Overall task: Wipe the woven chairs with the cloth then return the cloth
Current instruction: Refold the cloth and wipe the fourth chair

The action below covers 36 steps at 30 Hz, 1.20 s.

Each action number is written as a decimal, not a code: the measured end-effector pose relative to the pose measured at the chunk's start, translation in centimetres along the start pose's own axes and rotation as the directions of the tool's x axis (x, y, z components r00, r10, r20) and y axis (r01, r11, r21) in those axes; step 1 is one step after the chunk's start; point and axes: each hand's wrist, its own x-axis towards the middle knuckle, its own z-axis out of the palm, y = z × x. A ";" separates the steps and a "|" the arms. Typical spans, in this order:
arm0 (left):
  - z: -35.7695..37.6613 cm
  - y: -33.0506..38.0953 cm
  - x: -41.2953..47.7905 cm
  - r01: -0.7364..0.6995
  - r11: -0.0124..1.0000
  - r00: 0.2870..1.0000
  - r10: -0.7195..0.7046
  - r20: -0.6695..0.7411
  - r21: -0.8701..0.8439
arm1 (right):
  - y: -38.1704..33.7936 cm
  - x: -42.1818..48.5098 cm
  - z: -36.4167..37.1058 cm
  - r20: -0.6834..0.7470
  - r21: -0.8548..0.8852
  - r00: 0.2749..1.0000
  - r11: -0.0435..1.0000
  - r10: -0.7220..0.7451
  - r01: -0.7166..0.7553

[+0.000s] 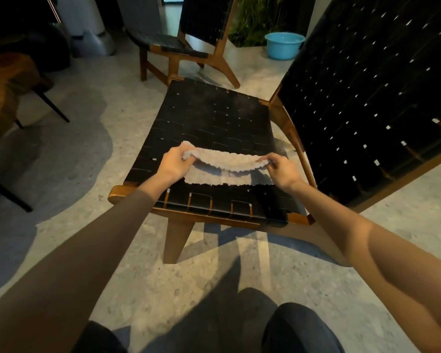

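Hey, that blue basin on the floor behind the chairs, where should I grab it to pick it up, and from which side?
Grip the basin by its rolled rim, fingers hooked under the lip, ideally one hand on each side. It stands upright and open-topped, so come from above. Its left and near sides face open floor; the near chair's backrest crowds its right.
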 end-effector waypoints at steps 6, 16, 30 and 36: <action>1.9 -1.3 -1.7 -0.197 0.942 0.980 0.180 0.088 0.272 | 0.7 1.3 0.7 -0.147 0.131 0.989 0.991 0.007 0.012; 2.9 -2.1 -2.1 -0.191 0.916 0.981 0.189 0.041 0.352 | 4.1 -1.5 2.6 0.124 -0.145 0.982 0.982 0.141 -0.122; 1.1 3.2 -6.5 -0.112 0.935 0.917 -0.033 0.396 0.338 | 2.1 -2.3 1.7 0.481 0.040 0.875 0.996 0.055 -0.084; 2.8 4.4 -8.1 -0.053 0.997 0.823 0.013 0.567 0.053 | 2.0 -3.4 2.1 0.195 -0.025 0.960 0.980 0.200 -0.199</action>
